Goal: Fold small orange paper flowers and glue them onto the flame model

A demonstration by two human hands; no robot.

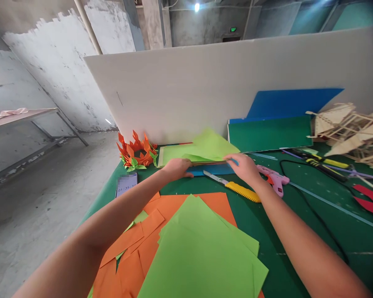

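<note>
Both hands reach to a stack of paper at the back of the green table. My left hand is closed on the stack's near left edge. My right hand pinches its near right edge. Light green sheets lie on top, one of them bent upward, and blue shows beneath. Just in front of the stack is a yellow utility knife, its blade pointing left. Nearer to me, loose light green sheets rest on orange paper, with cut orange strips at the left.
An orange folded-paper ring and a phone stand at the left. Rightward are a pink glue gun with a cable, a green board, red scissors and wooden models. A white panel stands behind.
</note>
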